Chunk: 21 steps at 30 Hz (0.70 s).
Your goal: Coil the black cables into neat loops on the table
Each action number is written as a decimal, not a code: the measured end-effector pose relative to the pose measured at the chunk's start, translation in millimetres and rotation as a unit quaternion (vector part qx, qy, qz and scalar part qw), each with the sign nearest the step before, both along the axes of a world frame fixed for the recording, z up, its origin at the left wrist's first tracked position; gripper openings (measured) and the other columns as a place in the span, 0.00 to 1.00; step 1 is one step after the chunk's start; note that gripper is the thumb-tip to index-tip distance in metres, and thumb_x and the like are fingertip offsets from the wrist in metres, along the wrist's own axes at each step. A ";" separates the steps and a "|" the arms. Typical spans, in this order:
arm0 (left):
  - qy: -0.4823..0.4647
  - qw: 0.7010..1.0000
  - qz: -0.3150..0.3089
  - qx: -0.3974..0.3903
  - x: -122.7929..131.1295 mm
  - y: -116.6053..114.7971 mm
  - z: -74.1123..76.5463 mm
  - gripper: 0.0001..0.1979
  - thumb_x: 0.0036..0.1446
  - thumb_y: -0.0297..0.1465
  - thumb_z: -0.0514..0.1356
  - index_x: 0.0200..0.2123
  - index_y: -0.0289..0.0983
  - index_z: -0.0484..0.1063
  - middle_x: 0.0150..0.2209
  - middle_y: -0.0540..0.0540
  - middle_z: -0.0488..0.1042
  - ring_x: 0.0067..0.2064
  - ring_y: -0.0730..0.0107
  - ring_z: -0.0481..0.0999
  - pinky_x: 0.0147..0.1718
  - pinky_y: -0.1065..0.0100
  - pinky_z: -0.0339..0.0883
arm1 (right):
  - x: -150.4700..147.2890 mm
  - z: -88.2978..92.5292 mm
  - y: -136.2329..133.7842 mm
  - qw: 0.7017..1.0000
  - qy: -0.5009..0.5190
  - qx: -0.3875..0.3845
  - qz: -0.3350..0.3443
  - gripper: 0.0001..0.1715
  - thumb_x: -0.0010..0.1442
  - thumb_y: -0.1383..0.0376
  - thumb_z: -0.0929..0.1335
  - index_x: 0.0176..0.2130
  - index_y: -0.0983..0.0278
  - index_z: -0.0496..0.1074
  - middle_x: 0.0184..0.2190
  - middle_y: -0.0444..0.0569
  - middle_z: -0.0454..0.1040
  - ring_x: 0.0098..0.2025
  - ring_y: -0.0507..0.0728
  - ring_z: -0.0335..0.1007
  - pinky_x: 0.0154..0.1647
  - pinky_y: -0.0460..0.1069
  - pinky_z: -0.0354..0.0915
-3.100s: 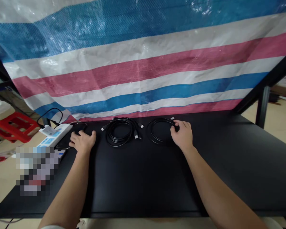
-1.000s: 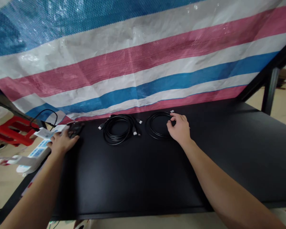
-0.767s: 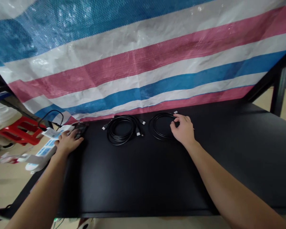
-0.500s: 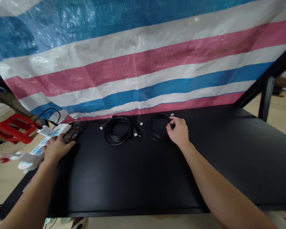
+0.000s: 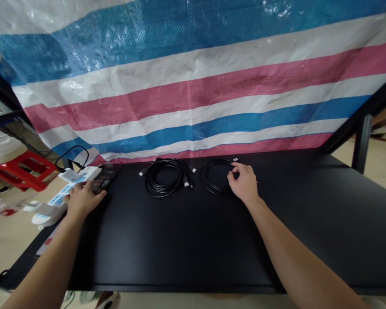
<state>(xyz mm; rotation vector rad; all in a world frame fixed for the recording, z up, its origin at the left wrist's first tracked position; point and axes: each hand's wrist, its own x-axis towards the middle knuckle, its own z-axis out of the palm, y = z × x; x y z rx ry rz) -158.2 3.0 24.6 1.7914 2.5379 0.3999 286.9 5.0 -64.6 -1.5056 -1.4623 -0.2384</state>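
Observation:
My right hand (image 5: 244,182) is at the right side of a loosely coiled black cable (image 5: 209,185), its thumb and forefinger curled in a pinch on the coil. The hand hides that side of the coil, and a light plug end (image 5: 235,159) shows just above the fingers. To its left lies a thicker coil of black cable (image 5: 150,187) with several connector ends sticking out. My left hand (image 5: 83,199) rests at the table's left edge, thumb held apart from the fingers. It is by a white power strip (image 5: 59,196) and a dark, partly blurred object with buttons (image 5: 103,179).
A black table (image 5: 180,240) spans the view. Behind it hangs a striped plastic sheet (image 5: 193,98) on a black frame (image 5: 362,143). Plugs and cords stick out from the power strip at left. A red stool (image 5: 28,171) stands on the floor beyond the left edge.
The camera view has shifted slightly, so the scene sits a little further right and lower. Both hands stay at the same places on the table.

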 end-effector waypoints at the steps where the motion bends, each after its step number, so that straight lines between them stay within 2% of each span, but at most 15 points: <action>1: 0.032 0.999 0.028 -0.013 6.2 -2.4 3.3 0.30 0.47 0.43 0.52 0.54 0.40 0.67 0.58 0.33 0.65 0.61 0.33 0.57 0.55 0.36 0.50 | -0.1 0.1 -0.2 1.000 -0.001 -0.002 0.001 0.13 0.50 0.67 0.63 0.37 0.60 0.71 0.25 0.49 0.70 0.33 0.62 0.65 0.38 0.60 0.66; 4: 0.068 0.995 0.036 -0.057 19.7 -6.6 10.5 0.29 0.51 0.40 0.48 0.54 0.36 0.68 0.60 0.33 0.62 0.61 0.40 0.59 0.56 0.42 0.53 | -0.8 0.8 -1.4 1.000 0.000 -0.007 0.003 0.13 0.50 0.67 0.63 0.37 0.60 0.71 0.25 0.49 0.70 0.33 0.62 0.65 0.38 0.60 0.66; 8: 0.071 0.996 0.013 -0.056 21.9 -8.7 12.7 0.28 0.51 0.40 0.48 0.52 0.36 0.70 0.60 0.33 0.63 0.60 0.39 0.61 0.55 0.41 0.54 | -2.3 2.4 -3.0 1.000 0.006 -0.010 0.005 0.12 0.49 0.67 0.63 0.36 0.61 0.70 0.25 0.49 0.71 0.34 0.62 0.66 0.38 0.60 0.66; 12: 0.041 0.999 0.019 -0.020 29.3 -7.3 15.5 0.31 0.51 0.41 0.49 0.56 0.33 0.65 0.59 0.30 0.63 0.61 0.38 0.60 0.55 0.40 0.54 | -3.0 3.4 -3.0 1.000 0.011 -0.010 0.011 0.12 0.49 0.67 0.63 0.36 0.61 0.70 0.25 0.49 0.70 0.34 0.62 0.66 0.38 0.60 0.66; 15: -0.002 0.999 0.037 -0.007 54.0 0.4 16.2 0.29 0.50 0.38 0.51 0.54 0.30 0.66 0.57 0.30 0.65 0.61 0.41 0.61 0.56 0.45 0.57 | -2.7 3.1 -2.5 1.000 0.009 -0.016 0.017 0.12 0.50 0.67 0.63 0.36 0.61 0.70 0.25 0.49 0.70 0.34 0.62 0.65 0.39 0.60 0.66; 19: -0.071 0.994 -0.080 0.001 101.1 14.7 3.3 0.24 0.49 0.35 0.52 0.48 0.32 0.71 0.50 0.36 0.72 0.53 0.51 0.70 0.54 0.57 0.62 | -1.1 2.1 -2.7 1.000 0.003 -0.015 0.015 0.12 0.50 0.67 0.63 0.36 0.61 0.70 0.25 0.49 0.69 0.33 0.62 0.65 0.39 0.60 0.66; 21: -0.097 0.991 -0.089 0.025 119.5 19.2 -8.3 0.22 0.48 0.34 0.52 0.46 0.33 0.72 0.47 0.38 0.74 0.48 0.54 0.74 0.52 0.59 0.64 | 0.0 1.8 -3.1 1.000 0.000 -0.011 0.008 0.11 0.50 0.67 0.63 0.36 0.60 0.70 0.25 0.49 0.69 0.33 0.62 0.65 0.38 0.60 0.66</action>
